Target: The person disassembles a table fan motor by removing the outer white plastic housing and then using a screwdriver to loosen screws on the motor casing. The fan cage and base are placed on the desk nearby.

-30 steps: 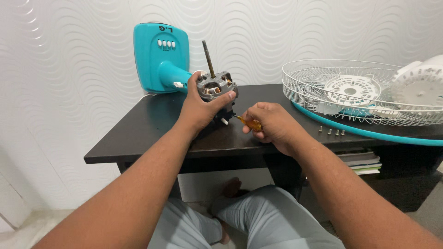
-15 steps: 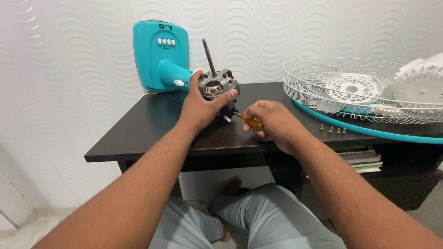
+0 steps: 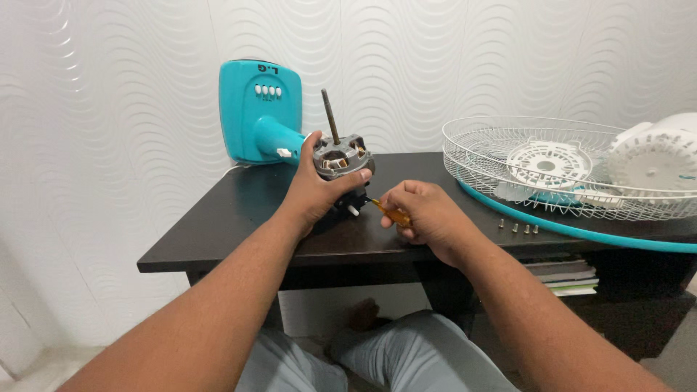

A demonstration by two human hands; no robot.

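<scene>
As before, left hand (image 3: 314, 190) grips motor (image 3: 343, 161), right hand (image 3: 425, 218) screwdriver (image 3: 392, 213)

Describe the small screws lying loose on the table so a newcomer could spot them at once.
Start at the dark table and go to its right side, where the white wire fan guard rests on a teal ring. Just in front of that ring, near the table's front edge, lie the loose screws in a short row. They are the only tiny, metallic pieces lying on the bare tabletop.
</scene>
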